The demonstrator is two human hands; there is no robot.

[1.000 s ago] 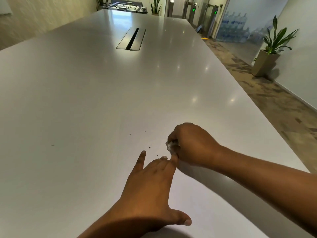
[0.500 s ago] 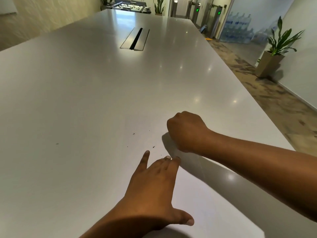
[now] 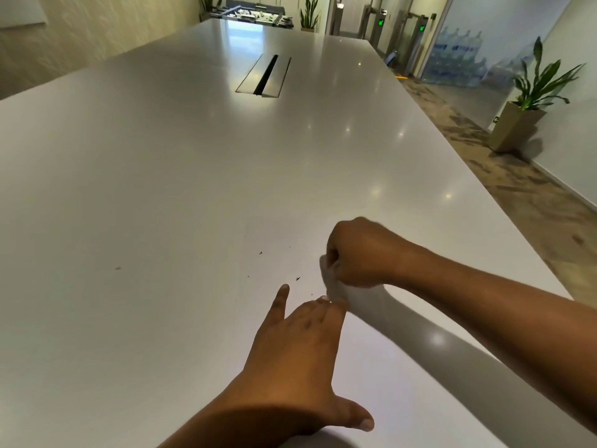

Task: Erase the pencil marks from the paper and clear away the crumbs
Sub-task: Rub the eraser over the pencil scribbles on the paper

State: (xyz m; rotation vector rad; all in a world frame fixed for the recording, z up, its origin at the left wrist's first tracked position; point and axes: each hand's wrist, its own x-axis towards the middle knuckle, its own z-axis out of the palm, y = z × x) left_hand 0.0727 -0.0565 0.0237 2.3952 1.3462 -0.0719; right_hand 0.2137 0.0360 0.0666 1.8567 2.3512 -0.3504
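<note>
A white sheet of paper (image 3: 361,376) lies on the white table (image 3: 161,189), hard to tell apart from it. My left hand (image 3: 300,357) presses flat on the sheet with its fingers spread. Just beyond its fingertips my right hand (image 3: 358,253) is curled in a fist, knuckles up and blurred by motion, low over the paper. It grips a small whitish eraser that its fingers almost wholly hide. Several dark eraser crumbs (image 3: 298,279) lie scattered to the left of the fist. I can make out no pencil marks.
A recessed cable slot (image 3: 265,76) sits in the table's middle farther back. The table's right edge (image 3: 517,240) runs close to my right forearm, with patterned floor and a potted plant (image 3: 529,105) beyond it. A small faint spot (image 3: 118,268) marks the table at the left.
My right fist has shifted away from my left fingertips and back a little, rubbing over the paper. The eraser showed in its fingers a second ago. The left hand has stayed put.
</note>
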